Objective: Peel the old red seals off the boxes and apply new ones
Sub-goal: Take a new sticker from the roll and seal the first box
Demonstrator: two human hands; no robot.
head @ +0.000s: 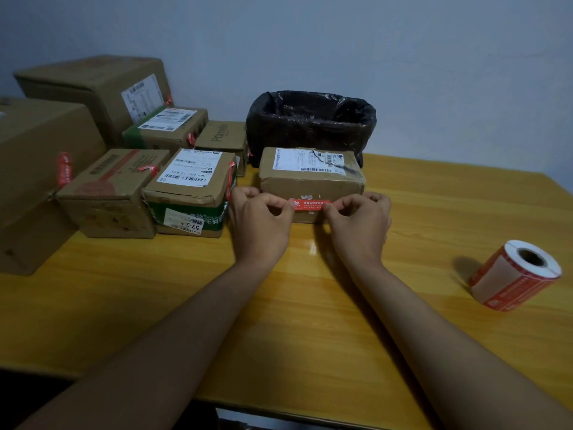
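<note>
A brown cardboard box (311, 176) with a white shipping label stands in the middle of the wooden table. Stretched level in front of its near face is a red seal (310, 204). My left hand (260, 218) pinches the seal's left end and my right hand (356, 221) pinches its right end. White scraps of torn sticker show on the box face just above the seal. A roll of red seals (516, 274) lies on its side at the right of the table.
Several more cardboard boxes (189, 187) with red seals crowd the table's left side, the largest (37, 169) at the far left. A bin lined with a black bag (310, 122) stands behind the middle box. The table's near edge (279, 405) runs below my forearms.
</note>
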